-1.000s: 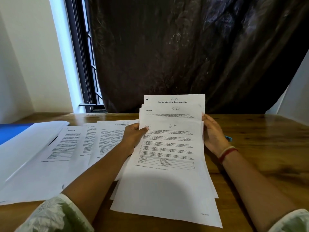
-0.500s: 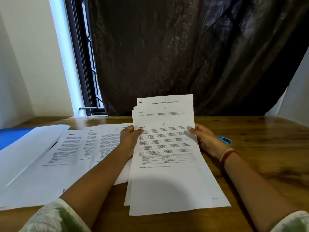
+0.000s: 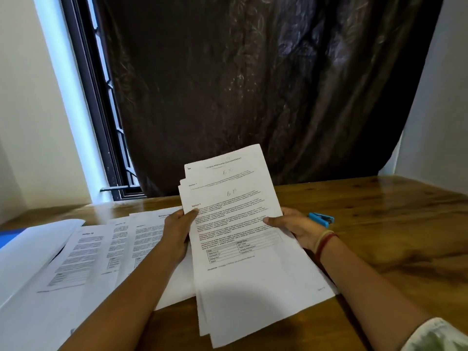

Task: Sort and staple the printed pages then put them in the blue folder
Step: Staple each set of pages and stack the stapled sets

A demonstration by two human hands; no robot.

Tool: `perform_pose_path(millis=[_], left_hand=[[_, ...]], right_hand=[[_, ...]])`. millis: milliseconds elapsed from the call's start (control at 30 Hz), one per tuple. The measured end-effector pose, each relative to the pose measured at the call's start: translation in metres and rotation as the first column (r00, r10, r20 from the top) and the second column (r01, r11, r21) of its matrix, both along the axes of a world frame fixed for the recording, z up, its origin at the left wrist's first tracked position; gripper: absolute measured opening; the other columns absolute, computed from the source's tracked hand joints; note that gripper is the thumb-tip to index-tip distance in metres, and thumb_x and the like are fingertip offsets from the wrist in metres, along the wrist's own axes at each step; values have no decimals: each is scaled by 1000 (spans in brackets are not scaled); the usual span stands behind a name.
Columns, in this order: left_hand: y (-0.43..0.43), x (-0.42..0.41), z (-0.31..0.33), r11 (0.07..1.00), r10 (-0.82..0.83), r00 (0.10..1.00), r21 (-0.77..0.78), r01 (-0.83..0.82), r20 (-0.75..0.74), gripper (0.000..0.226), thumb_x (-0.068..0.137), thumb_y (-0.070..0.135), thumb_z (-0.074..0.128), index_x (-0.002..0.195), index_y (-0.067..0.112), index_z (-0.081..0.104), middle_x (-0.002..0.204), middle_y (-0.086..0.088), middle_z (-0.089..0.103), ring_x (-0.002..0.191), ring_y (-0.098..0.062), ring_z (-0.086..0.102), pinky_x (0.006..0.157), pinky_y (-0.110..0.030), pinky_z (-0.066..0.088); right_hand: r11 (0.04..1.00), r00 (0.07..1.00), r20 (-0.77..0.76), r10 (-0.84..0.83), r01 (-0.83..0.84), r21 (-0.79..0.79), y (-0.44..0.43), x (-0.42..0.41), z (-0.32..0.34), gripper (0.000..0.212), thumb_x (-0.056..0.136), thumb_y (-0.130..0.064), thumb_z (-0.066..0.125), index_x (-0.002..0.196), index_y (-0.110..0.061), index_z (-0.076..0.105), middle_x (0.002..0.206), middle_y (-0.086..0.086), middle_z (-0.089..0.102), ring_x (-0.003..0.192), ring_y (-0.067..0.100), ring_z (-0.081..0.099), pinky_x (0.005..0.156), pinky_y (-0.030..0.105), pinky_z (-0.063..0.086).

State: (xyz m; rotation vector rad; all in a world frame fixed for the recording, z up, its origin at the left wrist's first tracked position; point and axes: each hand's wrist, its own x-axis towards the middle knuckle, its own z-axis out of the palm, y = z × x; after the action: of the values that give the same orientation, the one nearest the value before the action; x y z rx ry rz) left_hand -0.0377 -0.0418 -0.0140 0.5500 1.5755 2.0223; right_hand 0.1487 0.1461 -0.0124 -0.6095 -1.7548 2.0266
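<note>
- the held stack (image 3: 235,236) has been squared since a second ago — its stepped top edges are nearly closed.
- it is pinched at both side edges, thumbs in front, by the left hand (image 3: 177,231) and right hand (image 3: 293,228), above the middle of the table (image 3: 379,249).
- the stapler (image 3: 323,219), now uncovered at right, is judged to be needed next.

The sheaf (image 3: 243,249) is leaning over the bench (image 3: 379,236), between the left grip (image 3: 177,234) at 9 o'clock and the right grip (image 3: 296,226) at 3. The stapler (image 3: 321,219) is lying just behind the right grip. At 9, loose pages (image 3: 83,262) are overlapping, the folder (image 3: 7,239) lying beyond them.
</note>
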Motion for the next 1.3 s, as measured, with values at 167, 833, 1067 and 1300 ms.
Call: perform_pose_path(millis=[167, 833, 1067, 1300], left_hand=[[0, 4, 2, 998, -59, 997, -20, 58, -43, 16, 96, 11, 56, 108, 11, 67, 107, -9, 73, 97, -30, 70, 89, -50, 54], [2, 7, 34, 992, 61, 912, 124, -11, -405, 33, 93, -2, 55, 121, 16, 52, 114, -3, 67, 103, -18, 68, 75, -33, 58], [-16, 49, 75, 898, 355, 654, 437, -41, -668, 30, 97, 10, 48, 116, 32, 41, 116, 14, 57, 103, 4, 62, 73, -12, 53], [-15, 63, 79, 883, 423, 568, 462, -83, -705, 31, 95, 29, 43, 124, 21, 34, 115, 17, 53, 101, 8, 60, 69, -10, 53]], right_hand=[[994, 996, -60, -71, 66, -82, 2, 0, 0, 29, 88, 0, 62, 117, -2, 62, 100, 9, 73, 85, 21, 73, 65, 29, 59], [772, 960, -202, -193, 276, 573, -33, -8, 31, 37, 95, 6, 48, 129, -7, 53, 107, -7, 58, 95, 3, 55, 70, 7, 50], [562, 740, -639, -211, 627, 540, -57, -6, 47, 41, 99, 3, 42, 115, -34, 48, 108, -22, 55, 101, -19, 54, 83, 6, 47], [466, 706, -663, -249, 687, 557, -60, -5, 49, 28, 101, -13, 46, 124, -27, 48, 111, -27, 53, 104, -13, 55, 85, 20, 53]])
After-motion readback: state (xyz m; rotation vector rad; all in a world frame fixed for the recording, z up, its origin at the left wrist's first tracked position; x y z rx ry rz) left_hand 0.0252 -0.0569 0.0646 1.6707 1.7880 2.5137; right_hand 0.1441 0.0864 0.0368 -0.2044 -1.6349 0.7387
